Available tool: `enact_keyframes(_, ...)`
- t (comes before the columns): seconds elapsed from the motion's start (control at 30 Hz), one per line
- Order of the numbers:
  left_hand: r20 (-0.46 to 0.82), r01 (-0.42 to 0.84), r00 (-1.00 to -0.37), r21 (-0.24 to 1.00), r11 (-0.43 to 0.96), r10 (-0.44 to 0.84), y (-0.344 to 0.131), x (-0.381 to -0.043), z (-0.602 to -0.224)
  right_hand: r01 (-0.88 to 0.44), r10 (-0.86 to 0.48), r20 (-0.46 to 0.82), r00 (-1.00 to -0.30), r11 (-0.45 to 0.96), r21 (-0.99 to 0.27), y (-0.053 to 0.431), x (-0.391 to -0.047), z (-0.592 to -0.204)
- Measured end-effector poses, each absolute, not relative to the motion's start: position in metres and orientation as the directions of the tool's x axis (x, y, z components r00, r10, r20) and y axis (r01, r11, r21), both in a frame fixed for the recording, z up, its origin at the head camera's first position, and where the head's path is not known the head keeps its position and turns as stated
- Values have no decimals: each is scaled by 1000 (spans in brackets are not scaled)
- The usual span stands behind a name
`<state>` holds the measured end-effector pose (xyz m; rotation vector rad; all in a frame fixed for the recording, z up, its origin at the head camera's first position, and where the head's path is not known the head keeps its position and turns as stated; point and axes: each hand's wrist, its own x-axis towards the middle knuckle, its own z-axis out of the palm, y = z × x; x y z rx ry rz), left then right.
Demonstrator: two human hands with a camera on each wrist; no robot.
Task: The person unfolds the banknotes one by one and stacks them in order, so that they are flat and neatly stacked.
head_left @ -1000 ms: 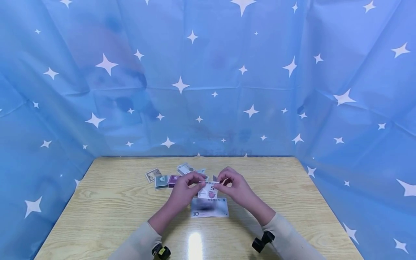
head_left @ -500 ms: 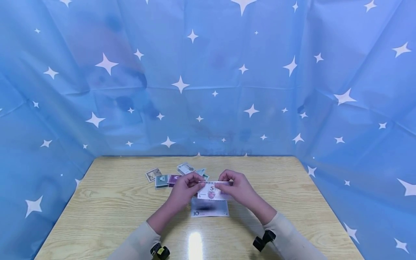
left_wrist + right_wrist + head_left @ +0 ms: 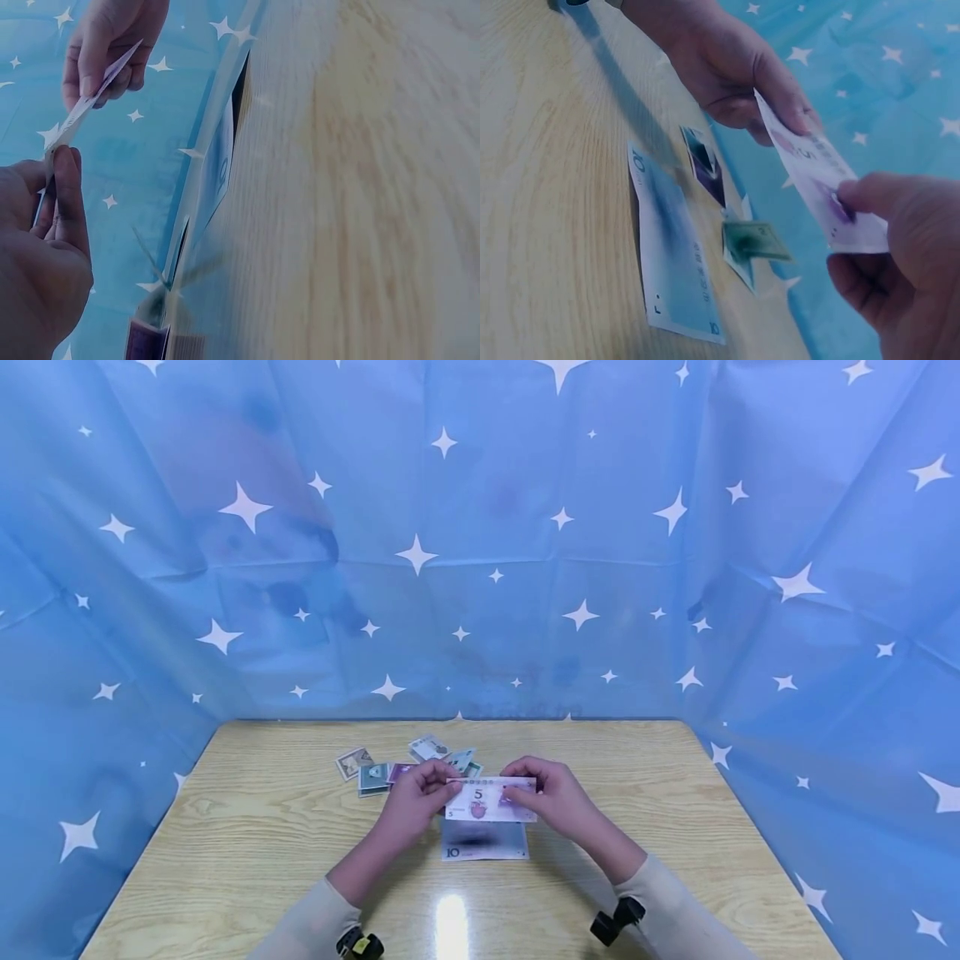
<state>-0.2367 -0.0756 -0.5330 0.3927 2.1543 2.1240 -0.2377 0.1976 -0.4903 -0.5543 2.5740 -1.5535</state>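
Observation:
A pinkish-purple banknote marked 5 is held spread flat between both hands, above the table. My left hand pinches its upper left corner with thumb and fingers. At the note's right half, my right hand grips it, thumb on the front face and fingers behind. In the right wrist view the right thumb presses on the printed side. Below the held note lies a bluish banknote marked 10, flat on the table and partly covered by the 5 note in the head view.
Behind the left hand lie several small banknotes: a brownish one, a green one, a purple one and a grey one. A greenish note stands partly raised. A starry blue cloth borders the wooden table.
The right hand has shifted its grip rightward along the 5 note, so more of its face shows. Both hands have then moved slightly left with the note.

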Motion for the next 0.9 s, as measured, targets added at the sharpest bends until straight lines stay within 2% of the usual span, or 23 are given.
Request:
enact_keyframes(0.23,100,141,-955,982,129,279,-85,-233,-531,-204,-341,46,-939,443,-873,204,-230,-492)
enact_keyframes(0.4,90,183,-931,953,241,353,-90,-231,-531,-212,-332,50,-942,472,-856,208,-225,-498)
enact_keyframes(0.6,75,222,-900,926,305,429,-94,-230,-532,-211,-344,38,-938,481,-851,210,-222,-510)
enact_keyframes(0.9,27,227,-887,895,384,461,-96,-232,-540,-244,-362,54,-931,505,-828,203,-221,-527)
